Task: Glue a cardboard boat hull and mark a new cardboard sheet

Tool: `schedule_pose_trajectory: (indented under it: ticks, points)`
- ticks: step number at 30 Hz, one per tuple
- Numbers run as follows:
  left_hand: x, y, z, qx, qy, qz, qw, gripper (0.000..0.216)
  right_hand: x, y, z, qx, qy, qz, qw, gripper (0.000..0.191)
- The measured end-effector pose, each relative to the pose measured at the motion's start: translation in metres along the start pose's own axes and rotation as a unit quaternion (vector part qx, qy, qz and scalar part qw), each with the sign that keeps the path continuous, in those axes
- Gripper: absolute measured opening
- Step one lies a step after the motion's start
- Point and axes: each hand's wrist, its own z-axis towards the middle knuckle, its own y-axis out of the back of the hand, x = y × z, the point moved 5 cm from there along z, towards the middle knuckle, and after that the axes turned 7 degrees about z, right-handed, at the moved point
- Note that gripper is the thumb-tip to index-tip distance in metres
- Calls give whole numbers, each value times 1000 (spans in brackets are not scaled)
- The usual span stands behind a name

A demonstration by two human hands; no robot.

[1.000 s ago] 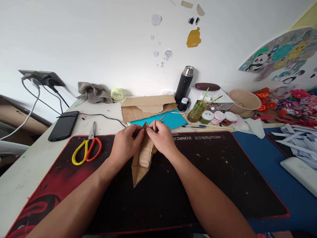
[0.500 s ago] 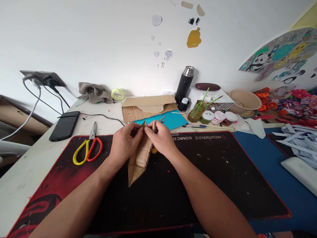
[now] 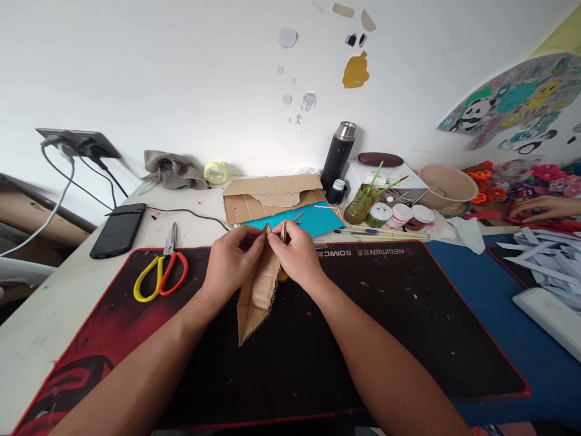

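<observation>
Between my hands is a folded piece of corrugated cardboard [image 3: 259,297], its pointed end angled down toward me above the black mat. My left hand [image 3: 233,257] pinches its upper left edge with thumb and fingers. On the other side, my right hand [image 3: 297,254] grips the upper right edge, the thumb close to the left one. A small yellow thing [image 3: 284,276], mostly hidden, shows under my right hand. Scissors [image 3: 161,272] with one yellow and one red handle lie left of my left hand.
The mat [image 3: 385,339] covers the front of the desk. Behind it lie cardboard [image 3: 272,197], a blue sheet [image 3: 313,219], paint jars [image 3: 380,215] and a black flask [image 3: 339,154]. A phone [image 3: 118,230] is at left. Another person's hand [image 3: 535,209] reaches in at right, near paper strips [image 3: 549,260].
The cardboard's lower tip has shifted slightly down and right, while both my hands keep their pinch. Another person's hand has come into view at the far right.
</observation>
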Motion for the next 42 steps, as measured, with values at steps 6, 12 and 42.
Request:
schedule_pose_trajectory:
  ticks: [6, 12, 42]
  points:
    - [4, -5, -1, -3, 9, -19, 1000, 22, -4, 0, 1, -2, -14, 8, 1000, 15]
    - [2, -4, -1, -3, 9, -16, 1000, 23, -4, 0, 1, -1, -20, 10, 1000, 13]
    - [-1, -3, -4, -16, -49, 35, 998, 24, -4, 0, 1, 4, -20, 19, 1000, 14]
